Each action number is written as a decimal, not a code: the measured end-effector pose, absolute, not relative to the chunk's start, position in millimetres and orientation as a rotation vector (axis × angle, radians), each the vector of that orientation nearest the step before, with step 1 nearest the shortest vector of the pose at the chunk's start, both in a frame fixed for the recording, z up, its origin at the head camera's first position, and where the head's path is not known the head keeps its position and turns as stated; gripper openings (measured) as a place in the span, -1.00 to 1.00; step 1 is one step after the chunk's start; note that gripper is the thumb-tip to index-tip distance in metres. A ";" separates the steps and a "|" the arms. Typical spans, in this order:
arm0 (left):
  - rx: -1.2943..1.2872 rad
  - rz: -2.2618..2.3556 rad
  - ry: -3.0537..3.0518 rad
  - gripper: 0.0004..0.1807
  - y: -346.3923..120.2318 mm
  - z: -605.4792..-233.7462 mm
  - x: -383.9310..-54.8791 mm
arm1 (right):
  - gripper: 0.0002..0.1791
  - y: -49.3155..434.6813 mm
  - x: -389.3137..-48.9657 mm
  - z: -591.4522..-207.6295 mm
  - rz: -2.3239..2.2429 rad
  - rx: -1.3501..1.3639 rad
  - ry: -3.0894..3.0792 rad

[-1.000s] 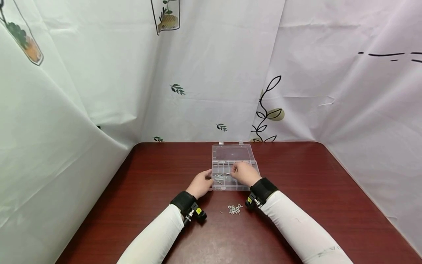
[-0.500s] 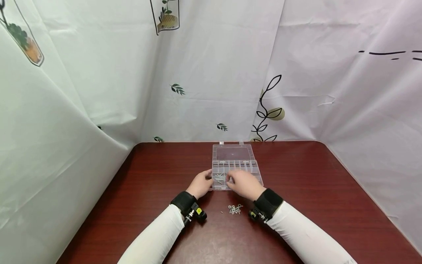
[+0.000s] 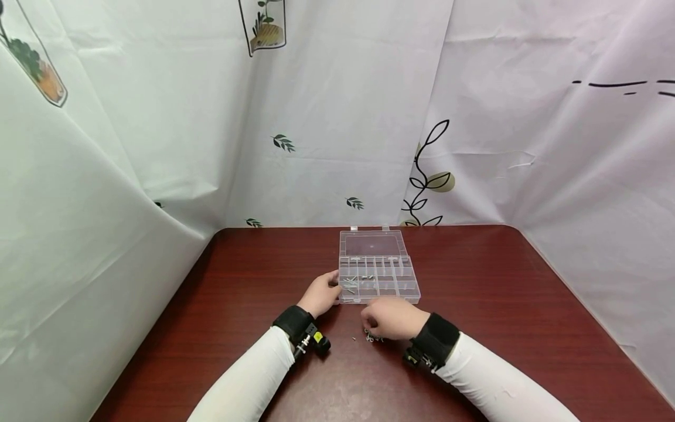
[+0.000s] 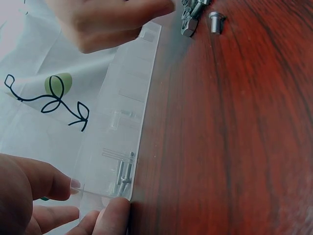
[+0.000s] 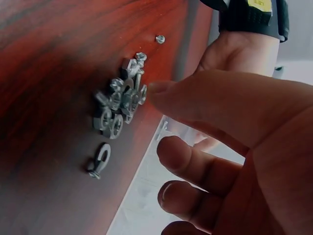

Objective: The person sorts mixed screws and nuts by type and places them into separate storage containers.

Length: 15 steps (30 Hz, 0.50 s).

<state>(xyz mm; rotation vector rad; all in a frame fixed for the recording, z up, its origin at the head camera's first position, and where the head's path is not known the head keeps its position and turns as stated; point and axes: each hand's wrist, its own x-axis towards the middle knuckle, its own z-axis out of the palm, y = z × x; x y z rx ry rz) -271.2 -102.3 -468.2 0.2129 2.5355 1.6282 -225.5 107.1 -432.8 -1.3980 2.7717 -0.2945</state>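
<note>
A clear plastic compartment box [image 3: 389,286] lies on the table with its lid [image 3: 371,246] folded back. My left hand [image 3: 318,296] grips the box's left side, thumb and fingers on either side of the wall in the left wrist view. Metal screws [image 4: 126,172] lie inside the left compartments. My right hand [image 3: 395,318], thumb apart from loosely bent fingers, hovers in front of the box with nothing held. Close by its thumb tip is a small pile of nuts and screws [image 5: 117,100], partly hidden by this hand in the head view.
One small screw [image 4: 215,23] lies alone to the left of the pile. At the pile's far end a ring-shaped washer [image 5: 103,152] lies by a screw [image 5: 94,173]. The dark red wooden table [image 3: 274,258] is bordered by white printed curtains [image 3: 327,146].
My right hand has moved from over the box's middle compartments towards me, down to the pile of nuts and screws. The left hand has stayed on the box's side.
</note>
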 end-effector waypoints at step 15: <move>0.218 1.608 2.550 -0.40 -103.5 -468.9 -271.1 | -0.73 104.2 -223.4 -436.0 -0.283 -1.421 2.747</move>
